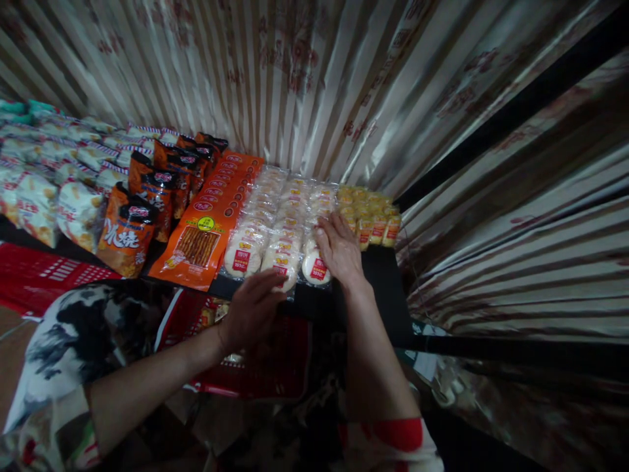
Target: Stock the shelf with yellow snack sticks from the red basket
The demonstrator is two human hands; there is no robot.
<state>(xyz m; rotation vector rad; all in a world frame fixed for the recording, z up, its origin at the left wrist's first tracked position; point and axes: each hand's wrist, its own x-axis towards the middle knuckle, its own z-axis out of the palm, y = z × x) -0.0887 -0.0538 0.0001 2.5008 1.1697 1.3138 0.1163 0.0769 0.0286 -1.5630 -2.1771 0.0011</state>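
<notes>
My right hand lies over the right-hand row of clear-wrapped white rice crackers, its fingers stretched forward along the packets. My left hand is at the front of the middle row, and its extended fingertips touch the nearest rice cracker packet. That hand is in shadow, and its thumb is hard to see. Another row of rice crackers stands just left of it. Small yellow-wrapped snacks are lined up right of my right hand.
Overlapping orange flat snack packs, orange-black bags and white bags fill the black shelf leftward. Beneath its edge is a red basket holding some packets. Pleated curtain hangs behind; a dark bar slants at right.
</notes>
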